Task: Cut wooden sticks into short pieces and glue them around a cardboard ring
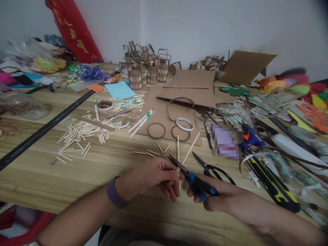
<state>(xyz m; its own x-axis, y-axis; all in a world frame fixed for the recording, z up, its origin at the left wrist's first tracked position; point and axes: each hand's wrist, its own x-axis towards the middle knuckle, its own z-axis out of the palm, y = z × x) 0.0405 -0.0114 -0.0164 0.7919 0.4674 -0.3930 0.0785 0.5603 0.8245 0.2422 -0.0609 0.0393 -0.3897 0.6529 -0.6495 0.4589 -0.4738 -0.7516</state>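
My left hand (160, 176), with a purple band on the wrist, pinches two thin wooden chopsticks (191, 147) that cross near the fingertips. My right hand (205, 193) grips pliers (191, 176) with blue-and-black handles; their dark jaws lie against the sticks just above my left fingers. Whether the jaws are closed on the wood I cannot tell. Several short cut stick pieces (139, 152) lie just beyond my left hand. Black-handled scissors (214, 167) rest on the table behind my right hand. Farther left spreads a heap of short stick pieces (79, 131).
Cardboard sheets (174, 112) carry dark rings (156, 131) and a roll of tape (185, 124). Wrapped chopsticks (142, 121) lie beside them. Small woven baskets (135, 78) stand at the wall. On the right are a box cutter (273, 184) and a blue glue gun (252, 136).
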